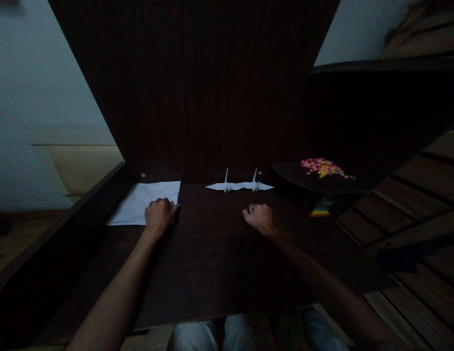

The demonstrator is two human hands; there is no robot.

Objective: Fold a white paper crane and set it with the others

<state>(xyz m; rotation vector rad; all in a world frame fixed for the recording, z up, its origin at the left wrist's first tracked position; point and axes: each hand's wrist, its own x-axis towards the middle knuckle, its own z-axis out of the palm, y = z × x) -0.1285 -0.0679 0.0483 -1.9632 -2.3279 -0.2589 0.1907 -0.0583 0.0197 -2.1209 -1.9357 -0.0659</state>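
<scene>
My left hand point(160, 215) is curled into a fist, the thumb lying to its right. It rests over the right front corner of a stack of white paper sheets point(133, 200). On the right, my right hand point(260, 218) makes a loose fist on the dark table point(208, 263), and nothing shows in it. Just beyond that hand stand two white folded paper cranes side by side, a left crane point(226, 187) and a right crane point(255, 186). Their wings meet or overlap in the middle; neither hand touches them.
A dark upright panel point(212, 87) closes off the back. A raised side board point(66, 224) borders the left. At right, a corner shelf point(296, 176) bears a heap of small colourful pieces point(324, 167). Below it is an object with a yellow-orange stripe point(320, 213).
</scene>
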